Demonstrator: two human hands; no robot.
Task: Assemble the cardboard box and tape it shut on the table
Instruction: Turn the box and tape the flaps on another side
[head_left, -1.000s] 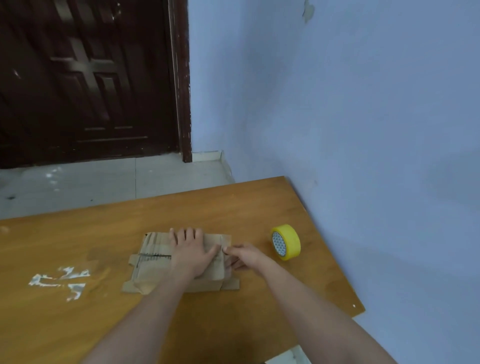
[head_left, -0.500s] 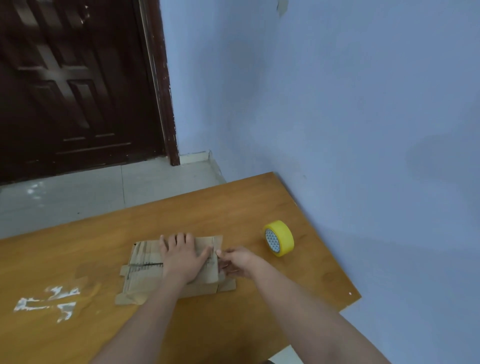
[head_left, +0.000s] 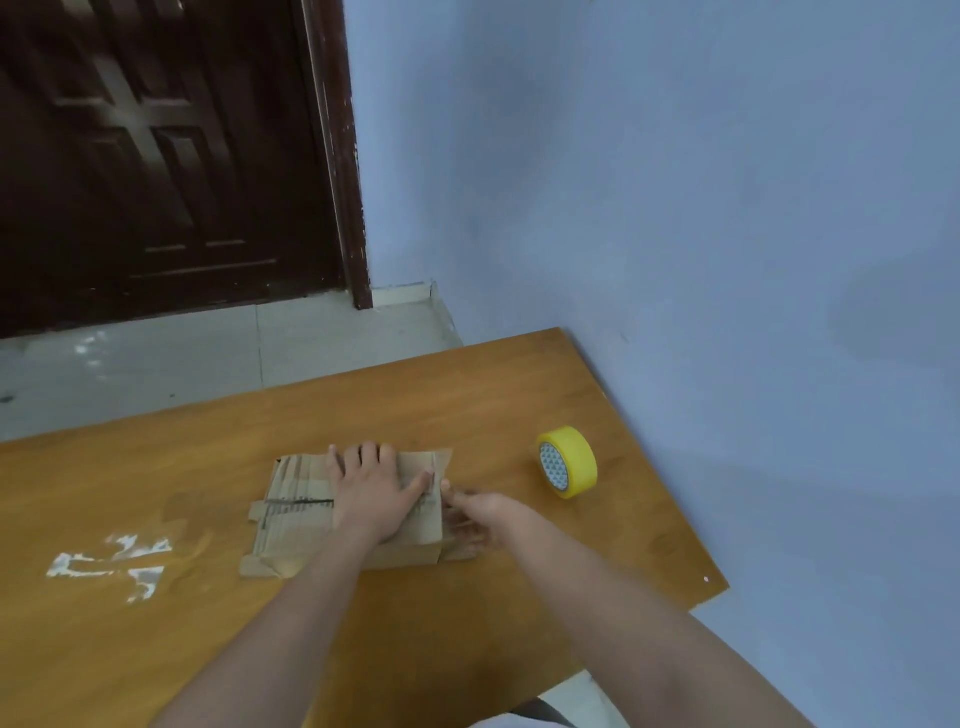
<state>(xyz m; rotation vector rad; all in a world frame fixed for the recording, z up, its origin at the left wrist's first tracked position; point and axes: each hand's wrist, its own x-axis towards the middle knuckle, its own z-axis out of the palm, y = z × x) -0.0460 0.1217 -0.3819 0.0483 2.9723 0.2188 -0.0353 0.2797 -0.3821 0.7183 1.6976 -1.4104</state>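
Nearest us, our left hand (head_left: 370, 493) lies flat and spread on the cardboard box (head_left: 296, 512), fingers extended, pressing it onto the table (head_left: 467, 395) and gripping nothing. Just to its right, our right hand (head_left: 480, 514) works at the box's right edge, fingers curled as if pinching a flap; we cannot tell whether they have truly closed on it. The box is folded flat under both hands, creased and worn-looking. We judge it light, thin and bendable, apt to slide on the smooth wood, so we would lift it by the edge flaps. Beyond our right hand, well apart, the yellow tape roll (head_left: 567, 461) stands on edge, untouched.
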